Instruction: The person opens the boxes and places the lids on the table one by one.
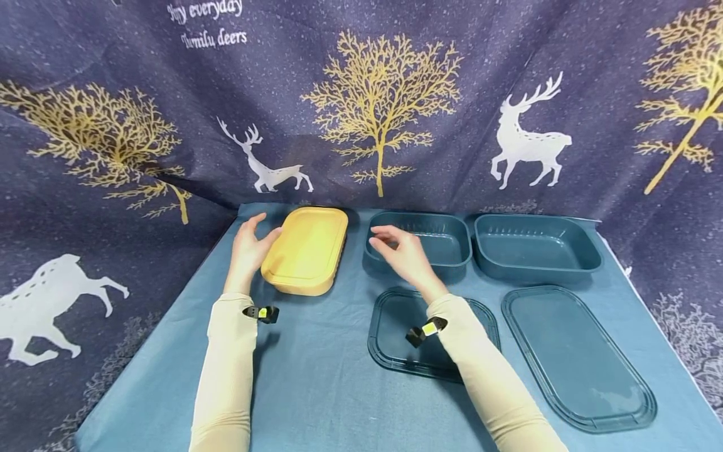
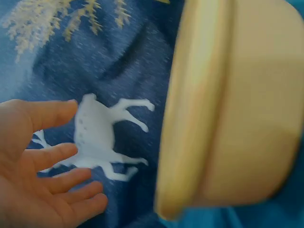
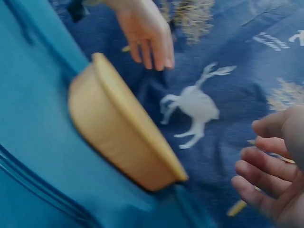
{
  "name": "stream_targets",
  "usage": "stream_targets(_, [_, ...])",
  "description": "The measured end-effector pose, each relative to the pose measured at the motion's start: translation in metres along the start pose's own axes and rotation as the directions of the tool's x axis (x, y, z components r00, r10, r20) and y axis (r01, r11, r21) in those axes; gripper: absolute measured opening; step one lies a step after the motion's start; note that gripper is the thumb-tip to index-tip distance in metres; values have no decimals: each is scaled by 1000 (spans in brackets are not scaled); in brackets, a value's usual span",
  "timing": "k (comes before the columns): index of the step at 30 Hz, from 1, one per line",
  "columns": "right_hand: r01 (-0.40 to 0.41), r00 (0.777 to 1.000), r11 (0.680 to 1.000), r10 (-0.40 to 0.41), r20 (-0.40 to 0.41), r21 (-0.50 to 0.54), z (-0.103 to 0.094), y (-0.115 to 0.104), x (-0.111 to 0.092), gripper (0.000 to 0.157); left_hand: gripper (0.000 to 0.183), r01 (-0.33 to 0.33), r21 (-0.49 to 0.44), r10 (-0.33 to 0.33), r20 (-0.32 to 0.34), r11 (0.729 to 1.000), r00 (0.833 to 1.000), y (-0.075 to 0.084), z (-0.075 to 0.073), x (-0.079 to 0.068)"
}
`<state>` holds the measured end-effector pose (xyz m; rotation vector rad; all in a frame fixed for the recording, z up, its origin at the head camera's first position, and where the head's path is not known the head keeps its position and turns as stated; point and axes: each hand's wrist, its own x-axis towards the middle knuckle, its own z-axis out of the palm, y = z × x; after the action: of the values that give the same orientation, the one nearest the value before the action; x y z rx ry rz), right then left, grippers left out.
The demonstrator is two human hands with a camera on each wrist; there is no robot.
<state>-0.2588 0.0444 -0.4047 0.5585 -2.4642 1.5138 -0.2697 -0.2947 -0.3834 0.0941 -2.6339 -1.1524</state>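
A yellow lidded food container stands on the table's left side, its lid lying over the top. My left hand hovers just left of it, thumb spread from the fingers; the left wrist view shows that hand apart from the container's side. Over the front left part of a teal container hangs my right hand, fingers loosely bent and holding nothing. In the right wrist view, a gap separates the right hand from the yellow container.
A second, wider teal container stands at the back right. Two flat teal lids lie in front, one lid partly under my right forearm, the other lid farther right. Behind the blue-covered table hangs a dark cloth with deer and trees.
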Motion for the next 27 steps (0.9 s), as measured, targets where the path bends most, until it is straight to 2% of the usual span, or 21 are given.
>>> stream_targets(5, [-53,998,999,53,37,-11,34,2,-2,37,65,73,23,-73,-10,997,997,-22,6,-1])
stream_targets(10, [-125,986,992,126,114,-17,62,4,-2,48,64,126,-7,-126,26,992,992,-40,12,-3])
stream_targets(13, [-156,977,988,157,144,-19,76,7,-2,53,63,138,-22,-136,52,990,989,-46,16,-3])
stream_targets(22, [-222,960,975,221,172,-15,94,12,1,62,55,133,-53,-126,130,990,984,-59,22,-6])
stream_targets(27, [-235,950,972,235,206,-27,100,12,1,64,52,131,-67,-121,135,989,983,-61,23,-7])
